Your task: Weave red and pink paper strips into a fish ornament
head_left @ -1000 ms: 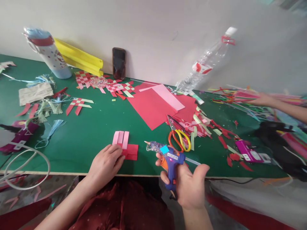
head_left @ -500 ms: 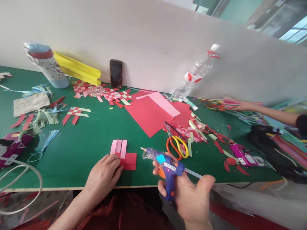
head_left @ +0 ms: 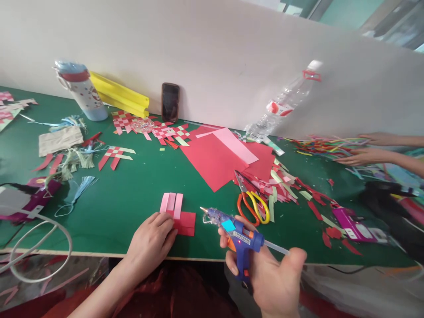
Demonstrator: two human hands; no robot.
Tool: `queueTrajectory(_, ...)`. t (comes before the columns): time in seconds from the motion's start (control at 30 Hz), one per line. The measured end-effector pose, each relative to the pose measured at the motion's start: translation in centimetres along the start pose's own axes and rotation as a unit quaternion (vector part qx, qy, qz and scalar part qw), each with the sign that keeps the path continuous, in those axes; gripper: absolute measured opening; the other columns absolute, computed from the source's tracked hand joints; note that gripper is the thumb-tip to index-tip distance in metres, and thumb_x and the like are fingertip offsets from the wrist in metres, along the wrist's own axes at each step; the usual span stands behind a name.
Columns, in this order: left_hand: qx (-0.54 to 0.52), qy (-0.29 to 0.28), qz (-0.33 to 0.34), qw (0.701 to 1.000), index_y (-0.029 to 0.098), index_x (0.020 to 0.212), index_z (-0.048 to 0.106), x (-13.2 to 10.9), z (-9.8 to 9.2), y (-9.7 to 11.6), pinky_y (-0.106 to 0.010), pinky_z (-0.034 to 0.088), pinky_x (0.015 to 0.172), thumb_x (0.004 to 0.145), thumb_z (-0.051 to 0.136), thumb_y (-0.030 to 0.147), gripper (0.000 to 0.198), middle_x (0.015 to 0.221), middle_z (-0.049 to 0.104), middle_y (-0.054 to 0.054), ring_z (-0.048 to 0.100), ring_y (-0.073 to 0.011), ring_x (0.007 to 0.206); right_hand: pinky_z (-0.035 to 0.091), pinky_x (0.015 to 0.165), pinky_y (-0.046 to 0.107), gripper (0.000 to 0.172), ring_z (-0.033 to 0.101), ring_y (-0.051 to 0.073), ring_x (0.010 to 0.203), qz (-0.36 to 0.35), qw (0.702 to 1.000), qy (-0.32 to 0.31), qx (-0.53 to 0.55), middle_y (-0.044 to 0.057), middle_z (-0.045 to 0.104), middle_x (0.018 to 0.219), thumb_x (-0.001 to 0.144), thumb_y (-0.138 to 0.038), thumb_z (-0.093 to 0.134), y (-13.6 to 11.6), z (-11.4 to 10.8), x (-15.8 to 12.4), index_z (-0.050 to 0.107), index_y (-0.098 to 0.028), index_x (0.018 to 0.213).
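Head view, the only one: folded paper piece (head_left: 185, 223) is lying on the green surface (head_left: 139, 185), close to the front edge, roughly midway between the side ends in view. Left hand (head_left: 150, 236) is resting over its left part, fingers together, pressing; can't tell whether that grip is pinching anything underneath. Right hand (head_left: 273, 276) is holding the glue gun (head_left: 243, 238) over the front edge, grip wrapping the handle, thumb sticking out free beside the glue stick (head_left: 276, 247). Step in hand looks like steadying the fold with the gun at the ready. To do it well, left fingers should be keeping the layers flat and square, staying clear of the nozzle (head_left: 203, 210), probably hot; right wrist should be staying loose, tip low, any bead thin. Orientation: pink strips (head_left: 171, 202) are pointing toward the far edge; red part's long axis is running about parallel to the front edge, free end facing right. Gun's long axis is slanting, nozzle pointing left and slightly toward the far edge, near the paper but not touching.
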State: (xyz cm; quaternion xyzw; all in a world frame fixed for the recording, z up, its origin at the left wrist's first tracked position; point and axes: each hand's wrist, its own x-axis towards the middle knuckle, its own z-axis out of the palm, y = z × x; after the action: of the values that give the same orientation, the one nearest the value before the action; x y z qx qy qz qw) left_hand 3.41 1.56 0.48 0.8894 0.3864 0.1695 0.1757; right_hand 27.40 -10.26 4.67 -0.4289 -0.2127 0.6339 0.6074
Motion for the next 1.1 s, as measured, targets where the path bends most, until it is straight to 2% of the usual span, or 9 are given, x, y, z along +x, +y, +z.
queueTrajectory(0.2, -0.013, -0.029, -0.014, 0.999, 0.019, 0.085, 0.06, 0.1, -0.5, 0.4, -0.038, 0.048, 0.077, 0.096, 0.051, 0.033, 0.02, 0.09, 0.061, -0.005, 0.056, -0.0213, 0.084, 0.046, 0.061, 0.035, 0.106, 0.057, 0.032, 0.099, 0.011, 0.999, -0.01, 0.038, 0.015, 0.063, 0.119, 0.049, -0.097, 0.044, -0.1, -0.8, 0.0, 0.055, -0.031, 0.131)
queueTrajectory(0.4, 0.024, -0.031, 0.004, 0.999, 0.021, 0.092, 0.063, 0.0, -0.9, 0.9, -0.038, 0.049, 0.08, 0.095, 0.05, 0.027, 0.015, 0.098, 0.061, -0.006, 0.055, -0.0214, 0.087, 0.048, 0.061, 0.037, 0.11, 0.059, 0.032, 0.095, -0.046, 0.999, -0.003, 0.022, 0.015, 0.06, 0.123, 0.042, -0.093, 0.059, -0.2, -0.2, -0.1, 0.054, -0.03, 0.132)
queueTrajectory(0.5, 0.042, -0.042, 0.006, 0.998, 0.023, 0.092, 0.065, 0.0, -1.1, 1.2, -0.038, 0.049, 0.079, 0.095, 0.047, 0.021, 0.019, 0.098, 0.061, -0.005, 0.054, -0.0216, 0.088, 0.046, 0.056, 0.031, 0.099, 0.059, 0.025, 0.086, -0.063, 0.997, 0.004, -0.034, 0.013, 0.061, 0.121, 0.056, -0.082, 0.067, 0.2, 0.1, 0.2, 0.045, -0.033, 0.138)
queueTrajectory(0.57, 0.043, -0.049, 0.011, 0.998, 0.024, 0.093, 0.066, 0.0, -1.2, 1.1, -0.037, 0.049, 0.078, 0.094, 0.045, 0.019, 0.022, 0.098, 0.061, -0.005, 0.054, -0.0215, 0.086, 0.044, 0.056, 0.029, 0.084, 0.057, 0.019, 0.078, -0.068, 0.995, 0.016, -0.076, 0.011, 0.061, 0.121, 0.071, -0.063, 0.072, 0.4, 0.5, 0.3, 0.036, -0.036, 0.143)
queueTrajectory(0.63, 0.03, -0.048, 0.021, 0.998, 0.024, 0.094, 0.067, 0.0, -1.3, 0.9, -0.037, 0.049, 0.078, 0.094, 0.044, 0.018, 0.023, 0.097, 0.061, -0.005, 0.054, -0.0212, 0.086, 0.045, 0.059, 0.028, 0.075, 0.056, 0.016, 0.074, -0.079, 0.989, 0.036, -0.118, 0.01, 0.061, 0.122, 0.083, -0.045, 0.069, 0.5, 0.9, 0.2, 0.029, -0.038, 0.146)
queueTrajectory(0.73, -0.024, -0.038, 0.038, 0.998, 0.022, 0.094, 0.066, -0.1, -1.6, 0.2, -0.035, 0.049, 0.08, 0.096, 0.042, 0.018, 0.024, 0.095, 0.061, -0.005, 0.055, -0.0195, 0.087, 0.051, 0.071, 0.032, 0.07, 0.06, 0.017, 0.082, -0.108, 0.965, 0.066, -0.229, 0.01, 0.062, 0.121, 0.092, -0.036, 0.059, 0.4, 1.6, 0.2, 0.021, -0.034, 0.15)
queueTrajectory(0.87, -0.134, -0.004, 0.031, 0.99, 0.02, 0.094, 0.064, 0.2, -2.8, 0.4, -0.034, 0.047, 0.081, 0.099, 0.038, 0.023, 0.026, 0.094, 0.062, -0.006, 0.056, -0.0191, 0.089, 0.05, 0.094, 0.039, 0.074, 0.059, 0.023, 0.115, -0.207, 0.881, 0.074, -0.419, 0.013, 0.06, 0.126, 0.096, -0.031, 0.051, 0.8, 1.8, 1.4, 0.006, -0.026, 0.154)
queueTrajectory(0.97, -0.292, -0.011, -0.025, 0.956, 0.018, 0.099, 0.061, 1.0, -3.6, 2.0, -0.031, 0.047, 0.077, 0.098, 0.045, 0.035, 0.023, 0.091, 0.063, -0.006, 0.058, -0.0178, 0.084, 0.047, 0.1, 0.046, 0.075, 0.057, 0.025, 0.12, -0.313, 0.778, 0.042, -0.543, 0.016, 0.058, 0.13, 0.096, -0.02, 0.046, 1.1, 1.8, 3.0, 0.001, -0.023, 0.155)
queueTrajectory(1.1, -0.581, -0.099, -0.084, 0.804, 0.014, 0.116, 0.054, 3.0, -3.4, 4.9, -0.03, 0.051, 0.072, 0.09, 0.05, 0.061, 0.053, 0.091, 0.062, -0.007, 0.061, -0.0166, 0.078, 0.05, 0.097, 0.048, 0.077, 0.054, 0.029, 0.124, -0.444, 0.597, -0.004, -0.668, 0.017, 0.06, 0.13, 0.091, -0.008, 0.044, 0.6, 2.3, 4.4, 0.005, -0.019, 0.156)
